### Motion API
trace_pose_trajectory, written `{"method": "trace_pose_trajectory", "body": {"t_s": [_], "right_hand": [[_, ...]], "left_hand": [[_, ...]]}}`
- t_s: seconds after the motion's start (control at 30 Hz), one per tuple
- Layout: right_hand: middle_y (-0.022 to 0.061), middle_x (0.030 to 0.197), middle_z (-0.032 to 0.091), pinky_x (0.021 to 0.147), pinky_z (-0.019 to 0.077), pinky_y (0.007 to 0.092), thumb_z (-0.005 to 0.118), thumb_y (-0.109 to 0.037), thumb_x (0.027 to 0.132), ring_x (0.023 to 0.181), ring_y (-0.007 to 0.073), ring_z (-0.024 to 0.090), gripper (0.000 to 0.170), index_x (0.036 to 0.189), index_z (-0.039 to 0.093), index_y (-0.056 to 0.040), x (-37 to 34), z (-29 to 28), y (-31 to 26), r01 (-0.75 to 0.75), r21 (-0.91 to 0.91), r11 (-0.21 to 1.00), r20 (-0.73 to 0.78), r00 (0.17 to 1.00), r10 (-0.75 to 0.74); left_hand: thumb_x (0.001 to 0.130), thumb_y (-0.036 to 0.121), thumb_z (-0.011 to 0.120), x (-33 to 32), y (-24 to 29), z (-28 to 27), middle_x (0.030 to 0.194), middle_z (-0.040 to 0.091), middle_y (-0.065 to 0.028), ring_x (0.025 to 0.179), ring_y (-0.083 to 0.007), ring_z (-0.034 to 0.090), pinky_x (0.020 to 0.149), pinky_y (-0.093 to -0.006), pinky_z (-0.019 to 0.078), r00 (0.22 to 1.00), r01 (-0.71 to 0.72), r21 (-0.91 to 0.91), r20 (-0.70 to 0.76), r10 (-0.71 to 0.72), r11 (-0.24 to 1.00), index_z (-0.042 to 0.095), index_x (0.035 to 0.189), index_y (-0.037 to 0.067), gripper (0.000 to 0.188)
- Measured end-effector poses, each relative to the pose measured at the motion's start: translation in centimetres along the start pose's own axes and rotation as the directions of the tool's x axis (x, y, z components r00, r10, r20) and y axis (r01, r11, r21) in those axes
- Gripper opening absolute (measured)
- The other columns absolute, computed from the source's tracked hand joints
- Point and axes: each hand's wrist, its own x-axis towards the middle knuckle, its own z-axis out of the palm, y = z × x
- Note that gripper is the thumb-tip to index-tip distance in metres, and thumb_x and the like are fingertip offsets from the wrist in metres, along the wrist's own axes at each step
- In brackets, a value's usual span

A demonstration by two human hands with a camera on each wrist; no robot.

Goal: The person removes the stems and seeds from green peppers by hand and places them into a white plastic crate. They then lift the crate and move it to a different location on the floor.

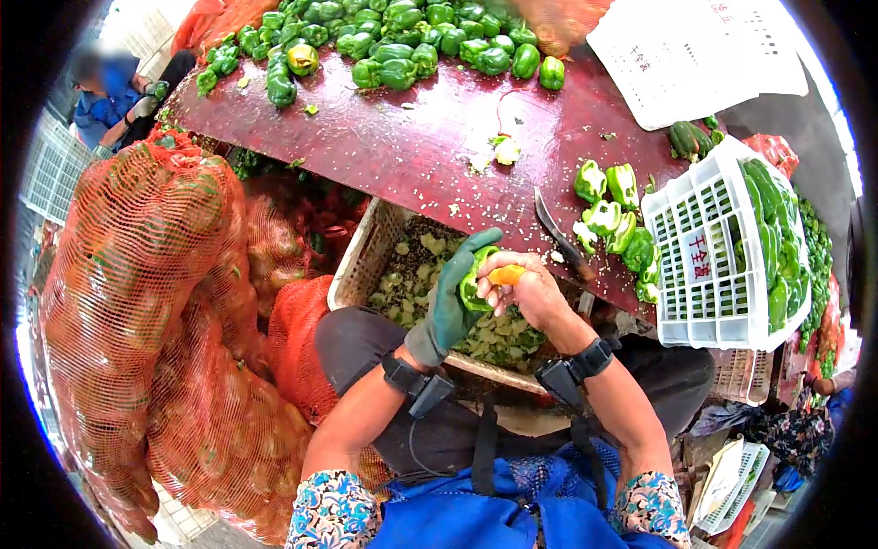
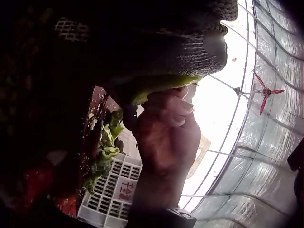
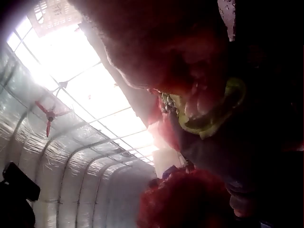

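Observation:
A cut green pepper (image 1: 473, 279) is held upright in my gloved left hand (image 1: 448, 297), above the crate of scraps. My bare right hand (image 1: 530, 291) has its fingers curled at the pepper's open side; something orange (image 1: 506, 274) shows at those fingers, and I cannot tell what it is. In the left wrist view the right hand (image 2: 168, 123) grips the pepper's edge (image 2: 161, 85). The right wrist view shows fingertips inside the hollow pepper (image 3: 204, 124). A curved knife (image 1: 558, 233) lies on the red table (image 1: 384, 156), beside cut pepper pieces (image 1: 604, 218).
A white crate of peppers (image 1: 704, 247) stands at the table's right. Whole peppers (image 1: 398, 46) lie along the far side. Below my hands is a crate of seeds and scraps (image 1: 352, 265). Red mesh sacks (image 1: 146, 302) fill the left, with a seated person (image 1: 110, 101) behind them.

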Motion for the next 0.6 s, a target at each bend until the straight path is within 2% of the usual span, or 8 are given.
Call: {"method": "trace_pose_trajectory", "body": {"t_s": [0.03, 0.13, 0.23, 0.3, 0.43, 0.53, 0.6], "right_hand": [[0.0089, 0.080, 0.067, 0.052, 0.0522, 0.0258, 0.044, -0.005, 0.090, 0.063, 0.0127, 0.061, 0.021, 0.094, 0.064, -0.0009, 0.0, -0.1, 0.1, 0.005, 0.022, 1.000, 0.023, 1.000, -0.006], [0.0085, 0.079, 0.066, 0.052, 0.0516, 0.0257, 0.047, -0.008, 0.092, 0.062, 0.0125, 0.061, 0.018, 0.093, 0.064, -0.0006, -0.3, 0.2, -0.2, 0.013, 0.005, 1.000, 0.017, 1.000, -0.013], [0.0086, 0.079, 0.067, 0.051, 0.0513, 0.0256, 0.049, -0.010, 0.094, 0.062, 0.0122, 0.061, 0.018, 0.093, 0.064, -0.0001, -0.2, 0.1, 0.0, 0.031, -0.020, 0.999, 0.039, 0.999, -0.030], [0.0087, 0.079, 0.067, 0.052, 0.0516, 0.0255, 0.051, -0.011, 0.093, 0.062, 0.0121, 0.061, 0.018, 0.092, 0.064, 0.0005, -0.3, 0.2, -0.2, 0.019, -0.031, 0.999, 0.033, 0.999, -0.018], [0.0088, 0.078, 0.067, 0.052, 0.0523, 0.0253, 0.054, -0.012, 0.090, 0.062, 0.0118, 0.062, 0.016, 0.089, 0.064, 0.0007, -0.2, 0.3, -0.9, -0.012, -0.169, 0.986, 0.048, 0.999, 0.020], [0.0084, 0.075, 0.067, 0.051, 0.0524, 0.0253, 0.055, -0.012, 0.087, 0.060, 0.0117, 0.061, 0.016, 0.086, 0.065, 0.0008, -0.4, 0.7, -1.5, -0.072, -0.164, 0.984, -0.009, 0.997, 0.072], [0.0069, 0.072, 0.066, 0.049, 0.0509, 0.0253, 0.055, -0.010, 0.085, 0.056, 0.0112, 0.060, 0.015, 0.083, 0.066, 0.0002, -0.3, 0.9, -1.3, -0.053, -0.218, 0.974, -0.034, 0.998, 0.047]], "left_hand": [[0.100, 0.043, 0.046, 0.0, 0.0, -0.2, 0.094, 0.061, -0.0040, 0.069, -0.0109, 0.055, 0.064, -0.0271, 0.0510, 0.999, 0.001, -0.009, 0.035, -0.001, 1.000, 0.042, 0.143, 0.002, 0.060], [0.100, 0.045, 0.043, 0.0, 0.2, 0.3, 0.100, 0.063, -0.0067, 0.069, -0.0106, 0.055, 0.064, -0.0265, 0.0511, 0.999, -0.045, 0.108, -0.014, 0.047, 0.993, 0.041, 0.142, 0.000, 0.062], [0.101, 0.047, 0.042, 0.1, 0.4, 0.4, 0.113, 0.063, -0.0106, 0.084, -0.0134, 0.061, 0.075, -0.0268, 0.0527, 0.998, -0.064, 0.129, 0.036, 0.060, 0.990, 0.041, 0.142, -0.002, 0.064], [0.101, 0.046, 0.042, 0.3, 0.1, 0.3, 0.119, 0.061, -0.0128, 0.096, -0.0166, 0.061, 0.085, -0.0292, 0.0513, 0.993, -0.113, 0.248, -0.005, 0.118, 0.962, 0.042, 0.141, -0.002, 0.063], [0.102, 0.043, 0.041, 0.1, 0.5, 0.0, 0.129, 0.057, -0.0151, 0.115, -0.0214, 0.057, 0.101, -0.0330, 0.0445, 0.985, -0.162, 0.495, 0.038, 0.165, 0.853, 0.042, 0.140, -0.002, 0.059], [0.104, 0.037, 0.038, -0.2, 0.5, 0.2, 0.132, 0.055, -0.0143, 0.116, -0.0208, 0.056, 0.102, -0.0331, 0.0430, 0.987, -0.122, 0.563, -0.018, 0.160, 0.818, 0.044, 0.139, -0.002, 0.053], [0.104, 0.034, 0.037, 0.0, 0.0, -0.7, 0.134, 0.054, -0.0130, 0.118, -0.0197, 0.055, 0.103, -0.0324, 0.0423, 0.976, -0.162, 0.700, 0.011, 0.216, 0.696, 0.046, 0.137, -0.002, 0.050]]}}
